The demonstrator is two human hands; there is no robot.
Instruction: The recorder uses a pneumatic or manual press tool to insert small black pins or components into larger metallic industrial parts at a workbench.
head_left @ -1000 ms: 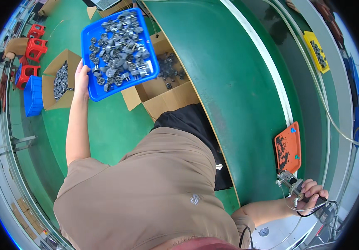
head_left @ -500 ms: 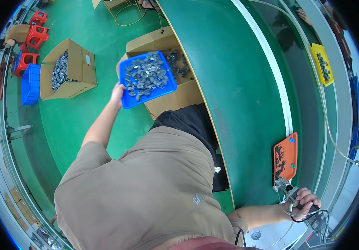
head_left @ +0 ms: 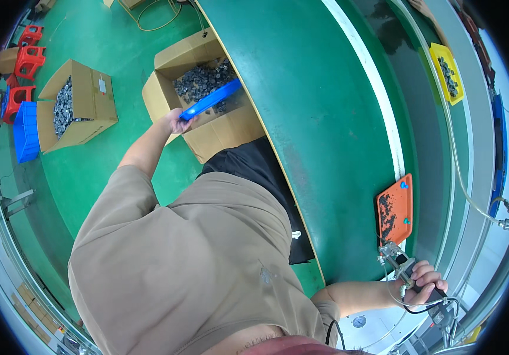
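My left hand (head_left: pixel 179 122) is closed on the near corner of a blue plastic tray (head_left: pixel 212 99), which is turned up on its edge so that only its side shows. The tray is over an open cardboard box (head_left: pixel 219 135) on the floor. Small dark grey parts (head_left: pixel 198 80) lie in the box, under and beyond the tray. Far to the right, my right hand (head_left: pixel 427 281) has its fingers wrapped round the black body of a metal device (head_left: pixel 405 267) with clear air tubes and a black cable.
An orange tray (head_left: pixel 397 201) of small black pieces lies by the device on the green bench (head_left: pixel 319 148). A yellow tray (head_left: pixel 447 74) stands at the far right. On the floor at left are another box of parts (head_left: pixel 98 100), a blue bin (head_left: pixel 27 133) and red stools (head_left: pixel 28 62).
My left hand has tipped the blue tray from nearly level onto its edge, and the grey parts from it are now in the box. My right hand stays on the device.
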